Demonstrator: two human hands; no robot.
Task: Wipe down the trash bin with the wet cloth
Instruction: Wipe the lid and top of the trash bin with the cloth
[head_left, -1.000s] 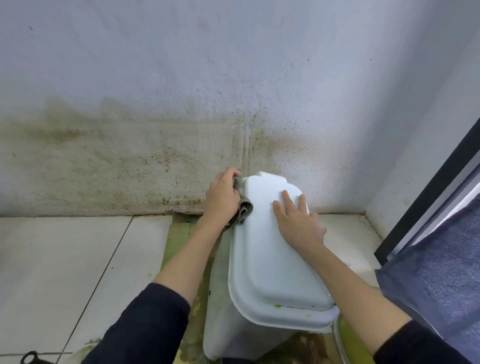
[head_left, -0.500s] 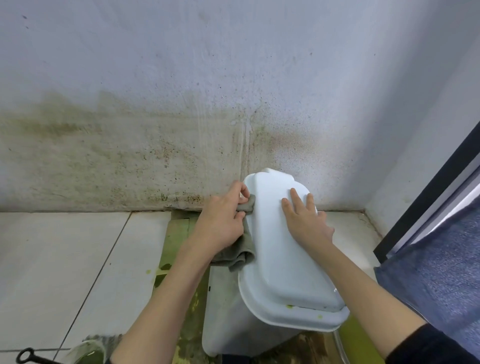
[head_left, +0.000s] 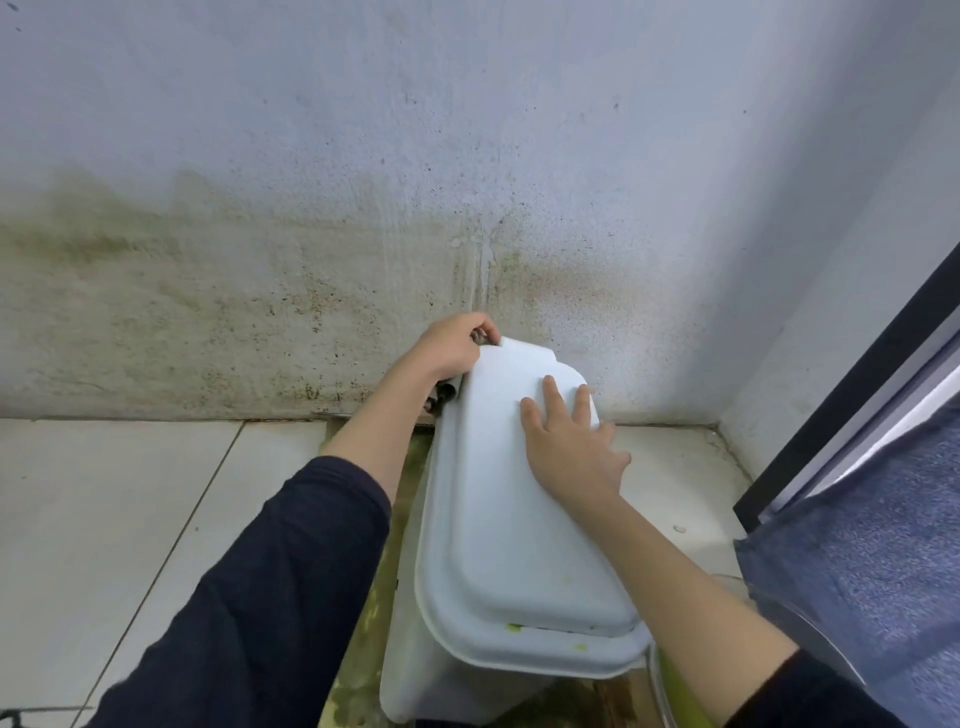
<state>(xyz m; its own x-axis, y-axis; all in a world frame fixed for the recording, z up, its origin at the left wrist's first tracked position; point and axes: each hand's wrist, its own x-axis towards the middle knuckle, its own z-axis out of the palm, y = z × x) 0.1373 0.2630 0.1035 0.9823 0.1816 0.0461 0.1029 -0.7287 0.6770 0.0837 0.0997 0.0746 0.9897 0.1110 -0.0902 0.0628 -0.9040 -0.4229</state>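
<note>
Head view, one trash bin (head_left: 498, 519), one cloth (head_left: 448, 391), two hands (head_left: 571, 452).

A pale tiled floor (head_left: 130, 519) carries the white trash bin (head_left: 498, 545), which stands near the far wall on a green-stained strip (head_left: 363, 691) of tile.

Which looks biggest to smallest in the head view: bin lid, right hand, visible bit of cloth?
1. Bin lid, clearly the largest.
2. Right hand, lying flat on the lid.
3. Cloth, only a small scrap showing below the left hand; the rest is hidden.
</note>
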